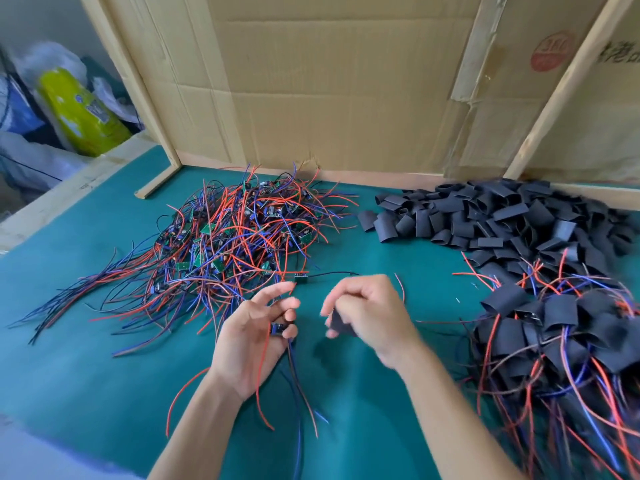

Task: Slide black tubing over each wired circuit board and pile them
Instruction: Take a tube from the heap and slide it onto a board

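Item: one small wired circuit board with red, blue and black leads, held in our left hand. Fingers curled round it, thumb and fingertips pinching the board at the hand's 3 o'clock edge; the leads trail down toward 6 o'clock across the teal felt table cover.

Item: one short black flattened tubing sleeve, pinched in our right hand, fingers closed on it; motion blur hides whether its mouth is open.

Relation: sleeve lies just beside the board, at its 3 o'clock, the two apart by a small gap. We judge the board's long axis runs roughly toward the sleeve; the sleeve mouth must line up with that axis. Right hand is nearer the sleeve's travel, left steadies.

Stock: tangled heap of bare green boards with red and blue wires at 11 o'clock; heap of loose black tubing pieces at 1 o'clock; pile of finished sleeved boards at 3 o'clock, where this one goes.
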Tool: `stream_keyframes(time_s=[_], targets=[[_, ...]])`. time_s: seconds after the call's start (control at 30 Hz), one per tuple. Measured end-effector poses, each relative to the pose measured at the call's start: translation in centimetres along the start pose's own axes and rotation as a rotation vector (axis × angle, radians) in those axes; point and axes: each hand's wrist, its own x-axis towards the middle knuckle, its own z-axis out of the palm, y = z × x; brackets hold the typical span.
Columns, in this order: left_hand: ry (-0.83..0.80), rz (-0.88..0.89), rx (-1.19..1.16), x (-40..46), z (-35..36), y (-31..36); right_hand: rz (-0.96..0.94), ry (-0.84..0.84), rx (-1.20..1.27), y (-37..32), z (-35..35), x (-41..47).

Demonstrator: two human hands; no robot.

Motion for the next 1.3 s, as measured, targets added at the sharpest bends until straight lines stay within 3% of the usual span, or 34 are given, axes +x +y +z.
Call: stream_keyframes(time_s=[0.13,0.3,0.43,0.63,0.77,0.87,0.93,1.03,1.3], targets=[[-0.018,-0.025,0.039,-0.1,-0.2,0.3,-0.281,-0.057,-0.491,1.4,4.7,-1.0],[-0.029,-0.085,0.063,0.0,-0.6,0.2,-0.22,-0.013,-0.383,2.1,6.0,-1.2],[-0.039,-0.116,0.099,-0.1,-0.6,0.3,-0.304,-0.078,-0.439,1.9,6.3,-1.3],[-0.027,-0.133,0.049,0.1,-0.7,0.2,-0.297,-0.008,-0.36,2.4,6.3,-1.0],[-0.168,-0.131,0.039,-0.1,-0.5,0.2,-0.169,0.031,-0.197,2.5,6.0,-0.7],[-0.293,-0.114,0.032,-0.1,-0.5,0.2,-0.114,0.181,-0.061,2.3,5.4,-0.4],[-0.333,-0.099,0.042,-0.1,-0.4,0.2,-0.165,0.292,-0.127,2.2,4.8,-0.3],[-0.286,-0.064,0.164,-0.2,-0.5,0.0,-0.252,0.317,-0.335,2.4,4.4,-0.2],[-0.215,0.041,0.374,0.0,-0.1,-1.0,-0.355,0.114,-0.494,2.3,3.7,-0.2]])
